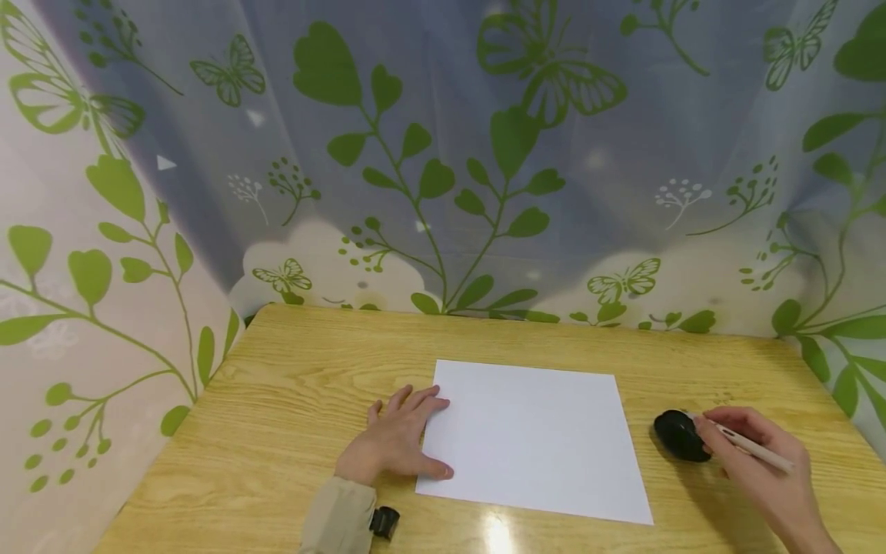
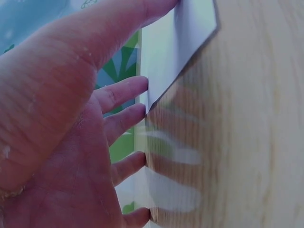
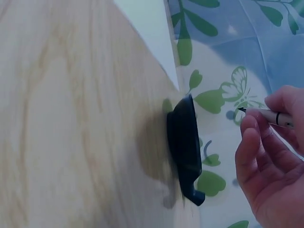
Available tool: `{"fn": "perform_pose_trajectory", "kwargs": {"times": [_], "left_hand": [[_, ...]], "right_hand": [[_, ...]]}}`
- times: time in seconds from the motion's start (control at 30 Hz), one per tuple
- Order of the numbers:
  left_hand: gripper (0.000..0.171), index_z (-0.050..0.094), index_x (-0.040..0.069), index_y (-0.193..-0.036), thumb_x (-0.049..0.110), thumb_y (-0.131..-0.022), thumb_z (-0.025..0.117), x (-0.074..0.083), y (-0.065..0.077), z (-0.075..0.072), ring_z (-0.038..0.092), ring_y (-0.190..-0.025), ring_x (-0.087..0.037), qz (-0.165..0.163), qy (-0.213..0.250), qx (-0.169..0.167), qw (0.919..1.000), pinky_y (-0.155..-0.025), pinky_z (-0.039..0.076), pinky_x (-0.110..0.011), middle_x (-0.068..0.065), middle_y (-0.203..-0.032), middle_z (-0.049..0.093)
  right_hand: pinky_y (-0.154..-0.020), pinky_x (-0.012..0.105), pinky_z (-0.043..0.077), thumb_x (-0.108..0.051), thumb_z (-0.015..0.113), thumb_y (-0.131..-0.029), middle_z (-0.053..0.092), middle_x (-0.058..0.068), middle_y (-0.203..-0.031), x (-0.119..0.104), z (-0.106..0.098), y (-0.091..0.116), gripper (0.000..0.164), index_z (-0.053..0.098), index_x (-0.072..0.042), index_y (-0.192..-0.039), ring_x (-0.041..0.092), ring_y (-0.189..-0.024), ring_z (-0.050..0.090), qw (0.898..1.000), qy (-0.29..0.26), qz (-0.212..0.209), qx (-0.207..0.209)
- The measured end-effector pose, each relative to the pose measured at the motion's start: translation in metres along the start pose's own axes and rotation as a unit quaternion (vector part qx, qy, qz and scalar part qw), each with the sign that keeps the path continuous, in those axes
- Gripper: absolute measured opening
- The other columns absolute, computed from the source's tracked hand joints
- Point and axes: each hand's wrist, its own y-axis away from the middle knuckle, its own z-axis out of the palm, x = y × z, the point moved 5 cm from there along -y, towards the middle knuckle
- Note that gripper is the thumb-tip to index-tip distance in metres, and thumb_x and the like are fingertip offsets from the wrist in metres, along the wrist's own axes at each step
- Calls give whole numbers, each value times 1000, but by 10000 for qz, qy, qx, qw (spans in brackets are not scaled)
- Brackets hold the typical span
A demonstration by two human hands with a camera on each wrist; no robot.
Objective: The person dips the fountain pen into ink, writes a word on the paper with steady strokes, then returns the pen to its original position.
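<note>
Centrally, low in the head frame, lies white paper (image 1: 533, 442), the spread left hand (image 1: 391, 444) at its left edge gripping nothing. Tabletop (image 1: 640, 400) separates the paper's right edge from a black dish (image 1: 681, 438); above that, the right hand (image 1: 768, 478) pinches a pen (image 1: 761, 451).

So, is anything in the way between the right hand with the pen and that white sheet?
Yes: the black dish sits on the table between the right hand and the white sheet. The pen is above it, so it could probably pass over.
</note>
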Motion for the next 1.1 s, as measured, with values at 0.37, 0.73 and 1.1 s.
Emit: {"fn": "perform_pose_trajectory", "kwargs": {"times": [0.37, 0.73, 1.1], "left_hand": [[91, 38, 29, -141, 60, -64, 75, -1, -2, 1, 13, -145, -34, -2, -7, 35, 10000, -103, 11, -74, 7, -156, 23], [92, 37, 31, -141, 61, -63, 76, -2, -3, 2, 13, -145, -34, -25, -20, 38, 10000, -103, 11, -73, 8, -156, 23], [92, 38, 30, -140, 60, -62, 77, 0, -1, 2, 13, -144, -35, -23, 46, 35, 10000, -102, 11, -75, 7, -156, 23]], "right_hand": [[-52, 29, 53, -28, 64, -89, 72, -12, -81, -22, 23, 0, 31, 63, -4, -109, 9, -69, 67, 9979, -524, -315, -226], [-52, 33, 54, -27, 64, -89, 72, -10, -83, -44, 59, 1, 32, 62, -2, -109, 13, -71, 67, 9922, -959, -451, -660], [-52, 32, 54, -30, 66, -88, 71, -10, -84, -59, 88, 2, 34, 61, -5, -110, 12, -71, 65, 9853, -1310, -422, -1012]]}}
